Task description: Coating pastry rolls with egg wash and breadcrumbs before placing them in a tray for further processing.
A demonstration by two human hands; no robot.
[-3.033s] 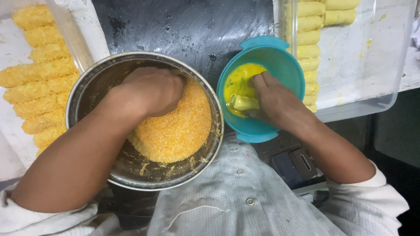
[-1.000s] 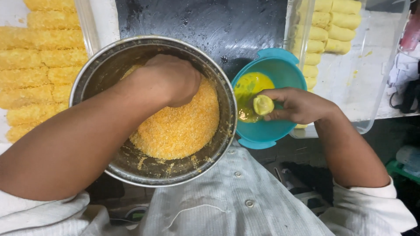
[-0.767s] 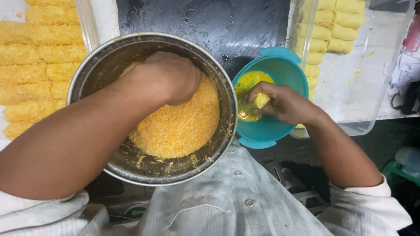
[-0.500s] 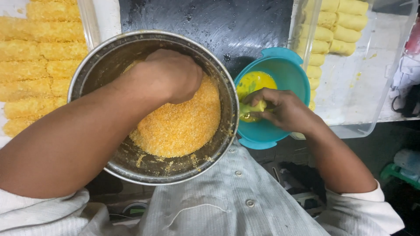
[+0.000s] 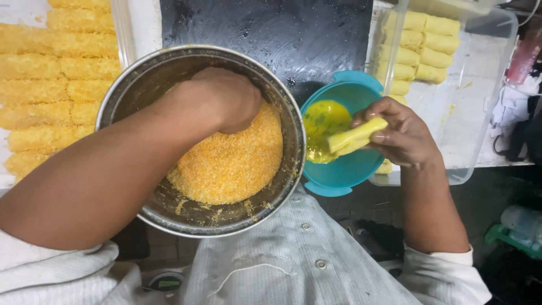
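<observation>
Right hand [image 5: 403, 135] pinches wet roll [image 5: 357, 136] above egg bowl [image 5: 344, 175]; could slip, drip; left hand [image 5: 217, 101] fisted in crumbs [image 5: 234, 164], contents unseen.

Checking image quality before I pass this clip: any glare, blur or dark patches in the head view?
Head view: sharp on the right hand, its wet yellow roll and the steel bowl; specular glints on the black surface; lower right corner falls into shadow.

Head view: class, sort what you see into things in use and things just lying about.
In use: left hand in metal bowl of crumbs; right hand holding wet roll over teal bowl.

Lying about: pink bottle, white cloth.
</observation>
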